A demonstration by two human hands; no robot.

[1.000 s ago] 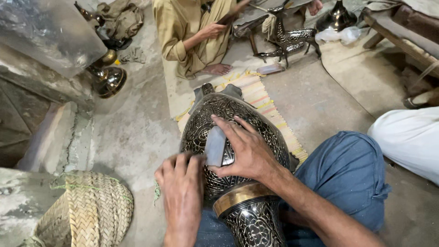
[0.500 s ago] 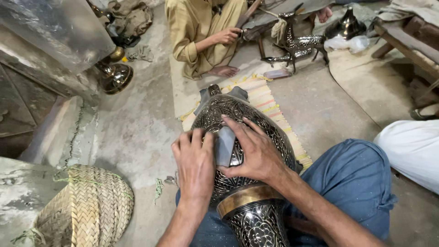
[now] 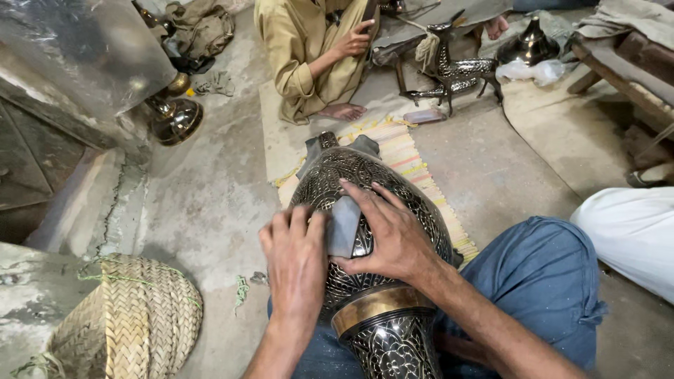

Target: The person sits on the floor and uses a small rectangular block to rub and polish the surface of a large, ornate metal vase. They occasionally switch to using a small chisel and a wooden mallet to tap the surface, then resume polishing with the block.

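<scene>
- Dusty concrete floor (image 3: 210, 203), striped mat (image 3: 414, 158) beyond.
- Engraved metal vase (image 3: 365, 182) lies across the lap.
- Left hand (image 3: 295, 256) and right hand (image 3: 390, 235), both flat with fingers spread, press 1 grey cloth (image 3: 344, 224) onto it.
- Best rubbed with even pressure, following the curve.

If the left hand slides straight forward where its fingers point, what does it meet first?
Probably the grey pad lying on the engraved metal vase: the left hand points up-right and its fingertips already seem to touch the pad's edge, beside the right hand.
</scene>
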